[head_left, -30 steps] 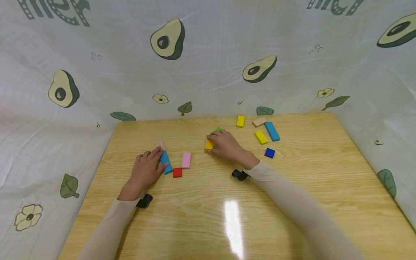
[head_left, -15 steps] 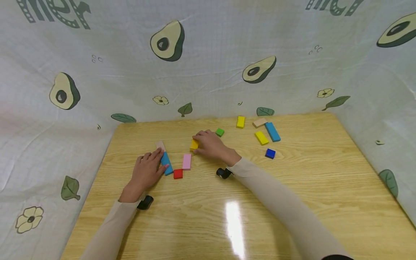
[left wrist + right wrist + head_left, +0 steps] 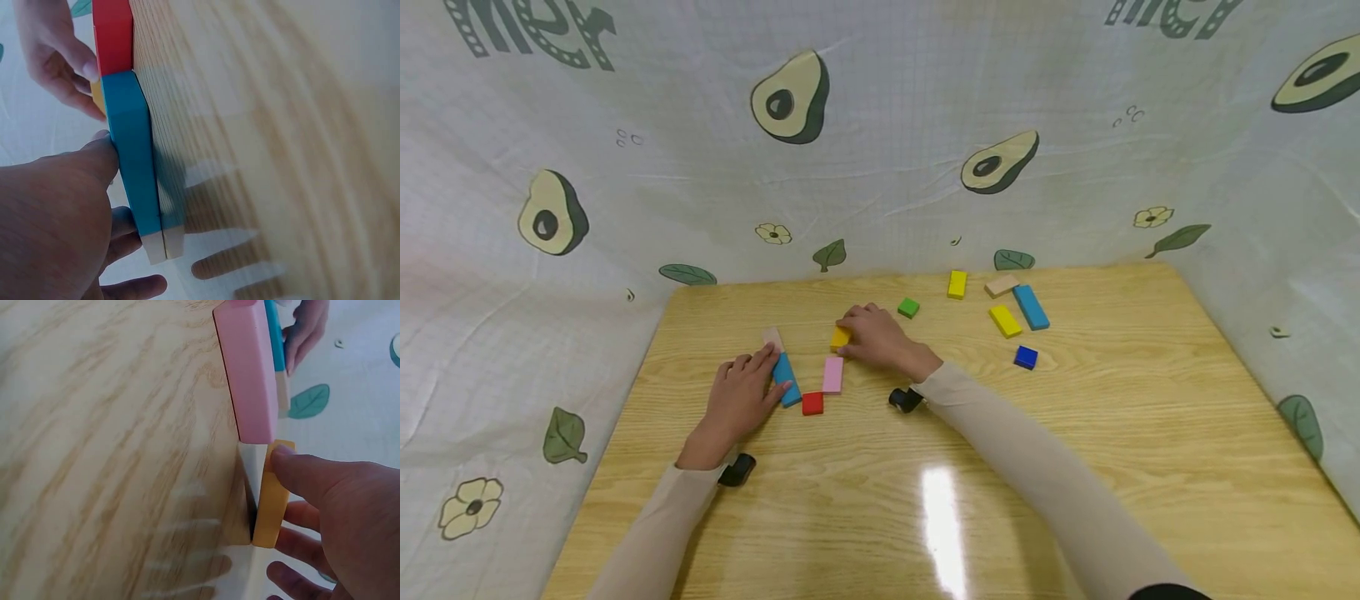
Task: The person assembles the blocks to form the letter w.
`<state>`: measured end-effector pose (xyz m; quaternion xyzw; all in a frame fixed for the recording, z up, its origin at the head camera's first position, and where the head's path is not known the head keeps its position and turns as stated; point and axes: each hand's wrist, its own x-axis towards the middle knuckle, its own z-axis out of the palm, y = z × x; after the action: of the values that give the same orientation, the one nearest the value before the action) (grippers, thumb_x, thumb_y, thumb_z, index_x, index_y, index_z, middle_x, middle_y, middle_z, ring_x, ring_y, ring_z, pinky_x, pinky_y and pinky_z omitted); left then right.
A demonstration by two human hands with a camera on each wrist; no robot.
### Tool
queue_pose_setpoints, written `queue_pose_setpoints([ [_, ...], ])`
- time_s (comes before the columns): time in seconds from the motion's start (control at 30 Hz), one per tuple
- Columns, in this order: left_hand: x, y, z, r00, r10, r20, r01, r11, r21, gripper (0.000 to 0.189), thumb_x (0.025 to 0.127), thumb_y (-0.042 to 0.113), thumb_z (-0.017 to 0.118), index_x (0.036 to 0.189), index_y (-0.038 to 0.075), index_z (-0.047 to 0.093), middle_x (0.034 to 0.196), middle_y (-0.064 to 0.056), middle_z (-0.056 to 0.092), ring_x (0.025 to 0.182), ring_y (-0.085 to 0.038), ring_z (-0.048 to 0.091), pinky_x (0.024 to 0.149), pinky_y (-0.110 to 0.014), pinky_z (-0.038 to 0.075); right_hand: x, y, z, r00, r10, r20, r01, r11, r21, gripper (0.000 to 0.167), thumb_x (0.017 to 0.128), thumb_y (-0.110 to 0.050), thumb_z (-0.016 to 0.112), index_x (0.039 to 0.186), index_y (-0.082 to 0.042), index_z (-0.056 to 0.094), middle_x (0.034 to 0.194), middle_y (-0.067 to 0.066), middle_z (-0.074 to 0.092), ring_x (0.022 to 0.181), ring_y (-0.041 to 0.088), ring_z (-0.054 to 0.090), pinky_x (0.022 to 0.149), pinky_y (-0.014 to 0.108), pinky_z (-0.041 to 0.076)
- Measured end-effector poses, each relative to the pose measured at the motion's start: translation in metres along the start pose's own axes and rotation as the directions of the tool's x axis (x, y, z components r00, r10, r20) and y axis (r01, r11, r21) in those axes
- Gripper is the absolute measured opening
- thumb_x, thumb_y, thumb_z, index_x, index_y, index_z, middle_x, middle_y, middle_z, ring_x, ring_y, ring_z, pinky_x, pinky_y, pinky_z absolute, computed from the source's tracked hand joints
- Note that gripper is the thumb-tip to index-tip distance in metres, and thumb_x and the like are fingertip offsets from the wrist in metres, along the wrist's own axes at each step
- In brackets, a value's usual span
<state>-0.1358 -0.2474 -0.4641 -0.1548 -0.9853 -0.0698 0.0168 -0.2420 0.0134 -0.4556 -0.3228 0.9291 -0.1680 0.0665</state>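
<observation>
My right hand (image 3: 880,339) pinches an orange-yellow block (image 3: 273,494) between thumb and fingers. That block is tilted, one end close to the table, near the far end of a flat pink block (image 3: 832,376). My left hand (image 3: 741,398) rests at a long blue block (image 3: 786,379), thumb on it and fingertips by the seam with a beige block (image 3: 772,337). Those two lie end to end in a slanting line. A red block (image 3: 812,403) sits between the near ends of the blue and pink blocks, as the left wrist view also shows.
Right of my right hand lies a green block (image 3: 908,307). Farther right are two yellow blocks, one upper (image 3: 957,284), a beige block (image 3: 1002,286), a long blue block (image 3: 1032,307) and a dark blue block (image 3: 1026,357). A printed cloth (image 3: 880,167) walls the table's back and sides.
My right hand has carried the orange-yellow block leftward to just beyond the pink block, uncovering the green block. My left hand stays at the blue and beige blocks.
</observation>
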Motion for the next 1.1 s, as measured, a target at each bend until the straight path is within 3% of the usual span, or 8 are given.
queue_pose_setpoints([
  [0.53,-0.0009,-0.0001,0.001,1.0,-0.001,-0.002,0.001,1.0,0.0,0.062,0.107,0.034,0.065,0.156,-0.001,0.05,0.163,-0.021,0.046,0.138,-0.047,0.049,0.112,-0.065,0.038,0.0001,-0.0007,0.0075,0.998,-0.055,-0.003,0.055,0.998,0.002,0.044,0.108,-0.025,0.065,0.148,-0.008,0.063,0.148,0.013,0.06,0.132,0.035,0.054,0.109,0.049,0.047],
  [1.1,-0.0021,0.0001,0.0018,1.0,0.004,-0.015,-0.004,1.0,-0.01,0.062,0.106,0.033,0.065,0.155,-0.002,0.05,0.162,-0.021,0.046,0.138,-0.048,0.048,0.112,-0.066,0.037,-0.0046,-0.0036,0.0069,0.997,-0.077,-0.001,0.077,0.997,0.011,0.045,0.108,-0.024,0.064,0.15,-0.008,0.061,0.151,0.014,0.058,0.134,0.037,0.052,0.111,0.05,0.045],
])
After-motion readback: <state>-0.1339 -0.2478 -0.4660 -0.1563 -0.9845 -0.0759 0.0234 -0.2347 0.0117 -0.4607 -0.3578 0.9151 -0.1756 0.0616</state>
